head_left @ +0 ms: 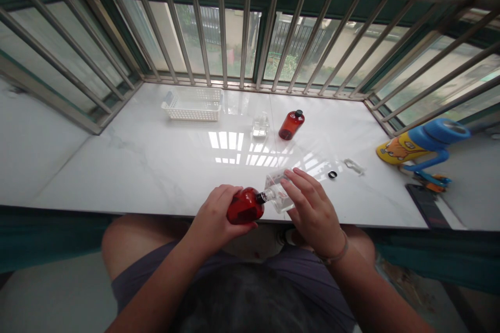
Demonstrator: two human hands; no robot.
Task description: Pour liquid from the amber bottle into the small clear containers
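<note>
My left hand (pixel 214 216) is wrapped round a red bottle (pixel 246 206), tipped sideways with its neck pointing right. The neck meets the mouth of a clear square bottle (pixel 278 193), which my right hand (pixel 312 210) grips at the near edge of the white marble sill (pixel 156 161). Some liquid shows in the clear bottle. A small black cap (pixel 332 175) and a clear stopper (pixel 353 166) lie on the sill just right of my right hand.
Farther back stand a second amber bottle (pixel 291 125) with a black cap, a small clear bottle (pixel 260 126) and a white plastic basket (pixel 192 103). A blue and yellow cartoon bottle (pixel 424 144) and a dark phone (pixel 426 205) lie at the right. Metal window bars enclose the sill.
</note>
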